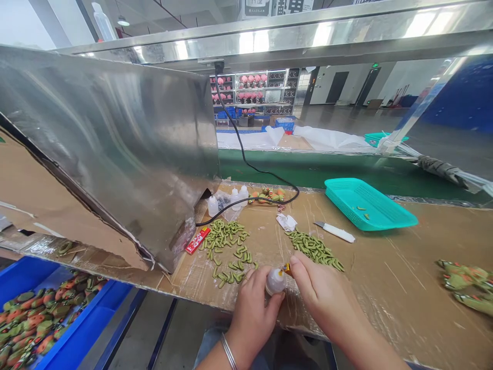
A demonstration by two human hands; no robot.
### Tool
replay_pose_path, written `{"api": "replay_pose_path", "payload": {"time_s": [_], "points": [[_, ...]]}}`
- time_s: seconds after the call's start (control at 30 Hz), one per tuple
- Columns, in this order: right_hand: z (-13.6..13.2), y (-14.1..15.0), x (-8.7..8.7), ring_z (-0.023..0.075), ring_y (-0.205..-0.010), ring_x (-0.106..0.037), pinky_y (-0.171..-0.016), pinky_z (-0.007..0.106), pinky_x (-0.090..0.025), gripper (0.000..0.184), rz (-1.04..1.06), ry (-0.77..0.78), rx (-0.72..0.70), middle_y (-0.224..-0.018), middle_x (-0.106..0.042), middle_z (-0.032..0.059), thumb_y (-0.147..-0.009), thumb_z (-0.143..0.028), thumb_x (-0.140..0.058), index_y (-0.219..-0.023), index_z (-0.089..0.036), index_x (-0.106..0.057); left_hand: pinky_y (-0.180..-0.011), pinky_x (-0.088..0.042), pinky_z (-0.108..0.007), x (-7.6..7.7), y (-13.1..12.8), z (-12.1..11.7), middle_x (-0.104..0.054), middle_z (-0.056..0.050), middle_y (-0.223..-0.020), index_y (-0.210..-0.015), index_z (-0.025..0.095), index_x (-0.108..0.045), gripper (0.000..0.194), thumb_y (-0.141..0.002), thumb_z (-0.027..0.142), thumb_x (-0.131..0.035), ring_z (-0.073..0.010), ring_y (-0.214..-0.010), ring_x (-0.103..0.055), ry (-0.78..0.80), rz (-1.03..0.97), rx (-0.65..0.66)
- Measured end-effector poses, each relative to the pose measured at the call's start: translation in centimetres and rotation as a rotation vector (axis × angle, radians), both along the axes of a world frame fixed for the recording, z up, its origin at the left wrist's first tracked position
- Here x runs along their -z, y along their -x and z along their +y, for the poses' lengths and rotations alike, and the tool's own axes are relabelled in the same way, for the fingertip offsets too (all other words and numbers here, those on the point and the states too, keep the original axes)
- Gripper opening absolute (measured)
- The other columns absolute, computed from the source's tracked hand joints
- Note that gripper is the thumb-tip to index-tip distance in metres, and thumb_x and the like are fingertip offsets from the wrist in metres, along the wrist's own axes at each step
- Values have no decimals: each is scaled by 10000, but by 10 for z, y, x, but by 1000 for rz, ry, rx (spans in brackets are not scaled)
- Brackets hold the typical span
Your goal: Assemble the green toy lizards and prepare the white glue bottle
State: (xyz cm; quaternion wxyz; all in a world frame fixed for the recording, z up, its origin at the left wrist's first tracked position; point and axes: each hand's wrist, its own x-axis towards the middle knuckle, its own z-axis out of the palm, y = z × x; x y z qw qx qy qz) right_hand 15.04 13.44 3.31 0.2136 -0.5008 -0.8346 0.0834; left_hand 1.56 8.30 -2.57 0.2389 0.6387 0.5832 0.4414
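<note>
My left hand (251, 308) is wrapped round a small translucent squeeze bottle (275, 283), held upright at the table's near edge. My right hand (325, 290) pinches a small yellow-and-dark piece (286, 268) against the bottle's top; its exact kind is too small to tell. Just beyond the left hand lies a loose pile of curved green pieces (227, 237). A second heap of green pieces (314, 248) is beyond my right fingers. Crumpled white tissue (286, 222) and a white-handled knife (337, 232) lie behind that heap.
A turquoise basket (400, 220) holds a few green pieces. More squeeze bottles (213, 206), a red box (197, 240) and a black cable (246, 159) are near a large metal box (115, 139). A blue bin (88, 325) of painted figures stands lower left; green figures (466, 280) lie right.
</note>
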Motion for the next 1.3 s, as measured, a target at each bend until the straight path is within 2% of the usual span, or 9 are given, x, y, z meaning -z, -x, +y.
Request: {"api": "replay_pose_path", "payload": {"time_s": [0.43,0.83,1.3], "points": [[-2,3,-12,220,-499,-555,-466,278,-208,381,-63,14,-8,-530,-542,-9,-940,-350,-189,-657,-242,-420,-774,-463,-389,-2,1,-1,-681,-50,-975,-1063,247,-565,277,-798,167,-567,-257,-892,-586,-35,-2,-26],[-1,4,-12,232,-535,-587,-468,279,-225,395,-113,29,3,-558,-571,-3,-942,-363,-160,-676,-243,-426,-791,-466,-403,0,0,0,-679,-59,-992,-1076,243,-557,288,-796,172,-570,-259,-905,-582,-37,-2,-26],[-3,2,-10,278,-548,-627,-468,271,-126,383,-236,-15,20,-574,-613,19,-945,-339,-168,-725,-237,-464,-769,-465,-386,-1,0,-1,-676,-49,-955,-1037,242,-567,253,-793,175,-577,-251,-876,-576,-35,-5,-30]]}}
